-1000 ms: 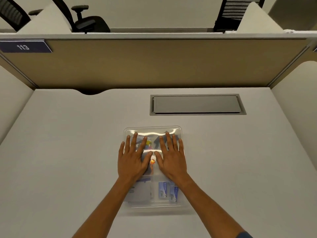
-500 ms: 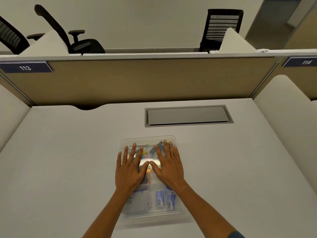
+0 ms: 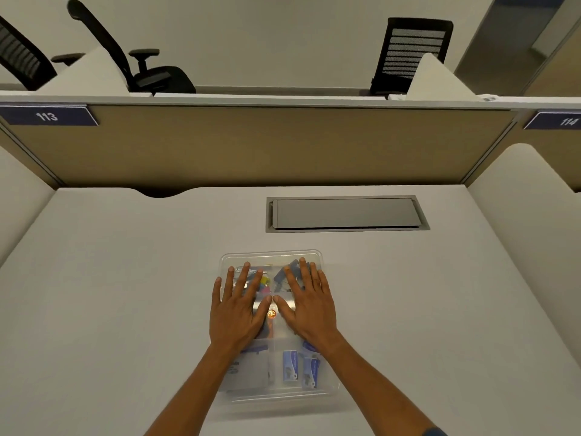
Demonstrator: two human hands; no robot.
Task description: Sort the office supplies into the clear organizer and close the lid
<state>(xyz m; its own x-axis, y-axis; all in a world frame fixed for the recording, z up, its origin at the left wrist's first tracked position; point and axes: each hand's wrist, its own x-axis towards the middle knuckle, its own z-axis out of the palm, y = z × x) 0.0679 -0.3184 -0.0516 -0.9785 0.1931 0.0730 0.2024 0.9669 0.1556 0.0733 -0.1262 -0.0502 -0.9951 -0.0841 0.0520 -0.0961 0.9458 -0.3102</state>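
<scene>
The clear organizer [image 3: 273, 392] lies on the pale desk [image 3: 125, 309], toward the 6 o'clock edge, close in front of me, its long side running from 12 to 6. Its clear lid [image 3: 273, 259] lies down over the compartments; whether it is latched I cannot tell.

Both my hands lie flat on the lid's 12 o'clock half, fingers straight and spread, gripping nothing. My left hand [image 3: 234, 313] covers the 9 o'clock side and my right hand [image 3: 311, 306] the 3 o'clock side, with the thumb tips nearly meeting over the middle. Just below the thumbs shows a small orange spot [image 3: 271, 314].

Through the plastic, between my fingers, I see small yellow and pink clips [image 3: 265, 283] and dark grey pieces [image 3: 290, 267]. At the 6 o'clock end two blue boxes [image 3: 290, 365] stand side by side, with a white packet [image 3: 242, 374] at their 9 o'clock.

At 1 o'clock from the organizer, well apart, a grey hatch [image 3: 345, 214] is set into the desk. A tan partition [image 3: 251, 146] closes the 12 o'clock side, bearing plates 113 [image 3: 47, 116] and 114 [image 3: 567, 121]. Black chairs [image 3: 412, 55] stand beyond.
</scene>
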